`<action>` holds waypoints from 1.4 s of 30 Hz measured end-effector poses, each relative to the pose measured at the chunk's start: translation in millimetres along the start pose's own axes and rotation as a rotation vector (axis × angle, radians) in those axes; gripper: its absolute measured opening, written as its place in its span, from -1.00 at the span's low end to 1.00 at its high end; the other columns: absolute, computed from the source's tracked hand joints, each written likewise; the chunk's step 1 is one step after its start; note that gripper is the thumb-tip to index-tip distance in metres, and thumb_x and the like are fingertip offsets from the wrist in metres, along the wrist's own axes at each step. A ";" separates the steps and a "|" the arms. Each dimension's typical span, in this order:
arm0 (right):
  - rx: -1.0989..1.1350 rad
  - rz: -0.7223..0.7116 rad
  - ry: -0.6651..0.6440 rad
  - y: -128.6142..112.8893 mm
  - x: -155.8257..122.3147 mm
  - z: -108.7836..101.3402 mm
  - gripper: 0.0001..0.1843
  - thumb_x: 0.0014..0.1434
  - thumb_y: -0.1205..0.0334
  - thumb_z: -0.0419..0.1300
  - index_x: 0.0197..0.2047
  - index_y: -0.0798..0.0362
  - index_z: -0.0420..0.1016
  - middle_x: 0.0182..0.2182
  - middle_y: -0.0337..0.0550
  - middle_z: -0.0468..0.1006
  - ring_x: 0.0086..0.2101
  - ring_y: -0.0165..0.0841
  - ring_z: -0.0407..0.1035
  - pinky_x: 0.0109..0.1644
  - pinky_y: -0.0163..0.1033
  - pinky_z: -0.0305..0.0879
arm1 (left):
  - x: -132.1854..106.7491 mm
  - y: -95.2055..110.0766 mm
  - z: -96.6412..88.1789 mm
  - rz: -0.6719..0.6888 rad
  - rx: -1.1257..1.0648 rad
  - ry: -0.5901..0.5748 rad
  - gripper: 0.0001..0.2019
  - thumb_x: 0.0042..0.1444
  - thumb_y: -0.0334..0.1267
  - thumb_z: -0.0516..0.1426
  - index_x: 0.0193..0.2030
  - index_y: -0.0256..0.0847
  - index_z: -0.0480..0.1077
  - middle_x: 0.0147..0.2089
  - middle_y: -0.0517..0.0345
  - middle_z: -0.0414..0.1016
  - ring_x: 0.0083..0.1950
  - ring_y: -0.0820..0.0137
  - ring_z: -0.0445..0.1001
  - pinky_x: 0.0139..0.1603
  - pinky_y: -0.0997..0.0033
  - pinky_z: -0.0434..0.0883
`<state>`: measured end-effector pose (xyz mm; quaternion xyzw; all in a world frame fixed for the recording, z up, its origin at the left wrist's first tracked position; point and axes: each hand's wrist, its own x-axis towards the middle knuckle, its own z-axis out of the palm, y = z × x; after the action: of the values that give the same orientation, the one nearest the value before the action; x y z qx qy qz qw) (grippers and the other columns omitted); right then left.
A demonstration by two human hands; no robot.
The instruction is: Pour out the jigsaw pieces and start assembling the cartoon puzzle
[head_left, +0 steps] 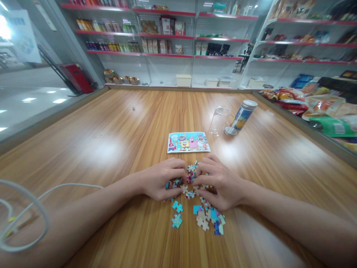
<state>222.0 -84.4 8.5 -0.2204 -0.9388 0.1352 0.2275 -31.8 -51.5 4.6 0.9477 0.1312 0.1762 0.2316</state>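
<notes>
A heap of small jigsaw puzzle pieces lies on the wooden table between my two hands. My left hand curves over the heap's left side, thumb apart from the fingers, with pieces under its palm. From the right, my right hand reaches over the heap with fingers spread, its fingertips among the pieces. Nearer to me, two turquoise pieces lie apart, and a looser cluster of blue, beige and purple pieces sits below my right hand. Beyond the heap lies a cartoon picture card.
A clear jar, a blue canister and a round metal lid are at the back right of the table. A white cable passes by my left forearm. Bagged snacks lie beyond the right edge; stocked shelves stand behind.
</notes>
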 end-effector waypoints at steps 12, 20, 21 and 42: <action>0.002 0.114 -0.081 1.1 0.9 -2.8 -0.84 0.14 0.22 0.27 -0.20 0.05 0.47 -0.26 -0.15 0.46 -0.21 -0.26 0.25 -0.04 -0.09 0.06 | 0.0 0.3 -0.2 -0.019 0.012 -0.022 -0.80 0.21 -0.14 0.17 -0.27 -0.25 0.40 -0.15 -0.01 0.43 -0.12 0.33 0.38 -0.06 0.30 0.35; 0.014 0.145 -0.087 2.4 1.9 -1.5 -0.82 0.12 0.23 0.31 -0.23 0.06 0.42 -0.25 -0.18 0.48 -0.18 -0.26 0.27 -0.02 -0.11 0.05 | -0.1 -2.9 -0.4 0.025 -0.039 0.018 -0.82 0.19 -0.17 0.22 -0.30 -0.25 0.42 -0.18 0.01 0.46 -0.14 0.35 0.41 -0.09 0.34 0.34; 0.019 0.144 -0.084 2.5 2.1 -1.5 -0.82 0.12 0.23 0.32 -0.23 0.06 0.42 -0.25 -0.18 0.48 -0.18 -0.26 0.28 -0.02 -0.11 0.05 | 0.1 -2.9 -0.4 0.041 -0.047 0.027 -0.83 0.19 -0.19 0.22 -0.30 -0.25 0.42 -0.18 0.00 0.47 -0.14 0.35 0.42 -0.09 0.34 0.34; 0.065 -0.004 0.019 5.5 1.0 3.9 -0.94 0.16 0.35 0.20 -0.29 0.04 0.37 -0.35 -0.24 0.47 -0.26 -0.33 0.27 -0.08 -0.13 0.04 | 0.9 0.0 3.0 0.195 0.236 0.087 -0.88 0.18 -0.34 0.15 -0.38 -0.21 0.33 -0.34 0.09 0.48 -0.27 0.37 0.32 -0.22 0.27 0.25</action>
<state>221.1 -79.8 3.5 -0.2122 -0.9322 0.1630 0.2438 -29.8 -52.4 2.3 0.9680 0.0681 0.2222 0.0942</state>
